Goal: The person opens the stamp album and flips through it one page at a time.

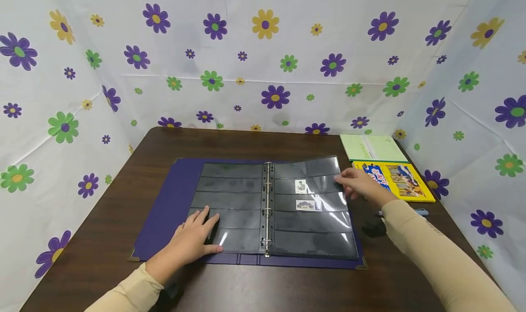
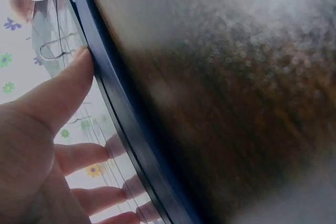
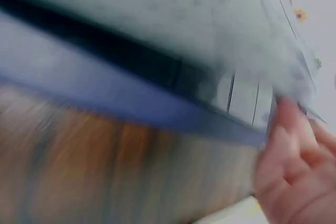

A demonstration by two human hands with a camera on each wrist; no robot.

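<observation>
A purple ring-binder stamp album (image 1: 166, 211) lies spread on the brown table, metal rings (image 1: 267, 211) along its middle. Its left black pocket page (image 1: 234, 195) has bare strips. The right pocket page (image 1: 312, 223) bears a small upright stamp (image 1: 301, 186) and, one strip lower, a wider stamp (image 1: 306, 205). My left hand (image 1: 191, 234) rests on the lower left page with fingers spread, thumb near the bottom edge. At the right page's outer edge, my right hand (image 1: 363, 184) pinches the sheet between thumb and fingers; in the right wrist view that sheet (image 3: 236, 35) stands raised off the album.
To the right of the album, a yellow picture book (image 1: 404, 182) lies in front of a pale green book (image 1: 373, 146). A light blue pen (image 1: 419, 212) sits partly behind the right sleeve. Flower-printed cloth (image 1: 263, 51) hangs around the table's back and sides.
</observation>
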